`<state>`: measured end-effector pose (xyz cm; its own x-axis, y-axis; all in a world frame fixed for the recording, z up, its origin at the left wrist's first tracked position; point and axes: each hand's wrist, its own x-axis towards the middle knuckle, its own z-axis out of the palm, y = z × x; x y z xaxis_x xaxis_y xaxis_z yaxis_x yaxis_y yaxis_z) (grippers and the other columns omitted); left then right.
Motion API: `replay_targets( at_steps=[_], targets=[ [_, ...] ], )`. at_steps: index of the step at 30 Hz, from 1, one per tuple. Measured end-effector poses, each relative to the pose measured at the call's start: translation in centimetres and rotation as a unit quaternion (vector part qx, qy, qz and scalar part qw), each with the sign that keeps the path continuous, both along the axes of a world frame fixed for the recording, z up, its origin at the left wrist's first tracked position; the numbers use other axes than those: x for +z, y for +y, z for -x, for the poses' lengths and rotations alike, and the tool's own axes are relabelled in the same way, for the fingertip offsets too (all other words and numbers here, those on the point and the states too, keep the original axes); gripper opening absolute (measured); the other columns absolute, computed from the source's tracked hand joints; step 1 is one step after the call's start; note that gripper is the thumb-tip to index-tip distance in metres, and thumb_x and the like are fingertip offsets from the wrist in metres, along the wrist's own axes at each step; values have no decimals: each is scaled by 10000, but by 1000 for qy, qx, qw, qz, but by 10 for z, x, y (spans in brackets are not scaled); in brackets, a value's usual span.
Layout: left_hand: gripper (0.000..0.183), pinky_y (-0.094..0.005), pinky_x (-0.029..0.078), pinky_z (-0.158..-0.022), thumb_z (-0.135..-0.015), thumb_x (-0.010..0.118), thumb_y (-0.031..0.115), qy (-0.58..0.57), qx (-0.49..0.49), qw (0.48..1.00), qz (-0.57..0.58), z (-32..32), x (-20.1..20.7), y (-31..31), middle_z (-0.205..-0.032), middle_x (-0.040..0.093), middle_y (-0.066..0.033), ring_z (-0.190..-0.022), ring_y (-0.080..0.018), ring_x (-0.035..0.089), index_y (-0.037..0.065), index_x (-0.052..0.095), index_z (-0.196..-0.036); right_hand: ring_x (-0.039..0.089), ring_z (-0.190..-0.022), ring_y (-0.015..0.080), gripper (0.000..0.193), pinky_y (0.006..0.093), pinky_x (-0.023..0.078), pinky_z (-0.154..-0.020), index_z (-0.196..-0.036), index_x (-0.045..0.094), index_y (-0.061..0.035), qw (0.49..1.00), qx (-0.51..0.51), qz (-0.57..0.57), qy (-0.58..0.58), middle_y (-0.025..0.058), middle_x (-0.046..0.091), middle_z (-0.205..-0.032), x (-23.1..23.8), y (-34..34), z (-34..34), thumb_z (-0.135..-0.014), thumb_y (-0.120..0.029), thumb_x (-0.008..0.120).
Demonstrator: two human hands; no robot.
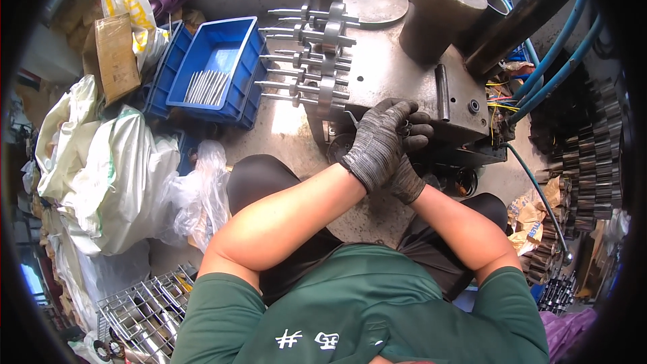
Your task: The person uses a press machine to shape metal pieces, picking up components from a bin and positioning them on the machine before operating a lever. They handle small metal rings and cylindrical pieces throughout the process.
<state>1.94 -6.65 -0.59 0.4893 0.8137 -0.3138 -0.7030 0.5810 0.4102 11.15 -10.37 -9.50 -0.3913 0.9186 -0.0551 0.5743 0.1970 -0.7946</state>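
Both of my hands wear dark grey, worn work gloves and are pressed together in front of the metal machine bed. My left hand lies over my right hand and covers much of its palm. The fingers of both are curled and closed. A small shiny bit shows between them, too small to name, and most of whatever they hold is hidden. Just left of my left hand stands a row of round metal pieces with thin shafts sticking out to the left.
A blue bin with several thin metal rods stands at the left. A thick metal cylinder rises behind my hands. Blue hoses and a dark post stand at the right. White sacks and a wire basket are at the left.
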Motion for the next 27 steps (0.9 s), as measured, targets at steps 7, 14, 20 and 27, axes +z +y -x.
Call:
replay_targets(
  at_steps=[7,14,20,27],
  targets=[
    [173,-233,537,-595,-1013,615,160,115,17,993,-7,2,14,-1,-926,678,-92,-716,-149,650,32,626,-1129,439,-1396,212,525,329,341,-1190,-1564,328,-39,924,68,-119,-356,136,470,-1493,-17,7,4,-1111,-303,361],
    [210,-179,483,-558,-1023,644,185,174,-11,984,-44,4,5,6,-846,631,8,-672,-66,592,35,688,-1163,420,-1420,203,564,343,333,-1197,-1608,273,-74,998,12,-7,66,123,457,-1509,3,-1,18,-1130,-367,335],
    [207,-166,474,-543,-1024,653,153,147,-14,988,-39,6,4,9,-840,626,12,-655,-58,576,30,680,-1189,456,-1386,202,529,346,360,-1181,-1574,319,-66,997,1,5,80,112,494,-1466,-9,1,24,-1122,-339,367],
    [186,-181,500,-561,-1009,668,124,175,11,982,-72,10,4,11,-864,640,-14,-677,-67,587,56,612,-1173,507,-1340,200,481,349,398,-1158,-1526,384,-55,994,-19,35,104,98,546,-1407,-12,5,30,-1112,-299,412]
  ],
)
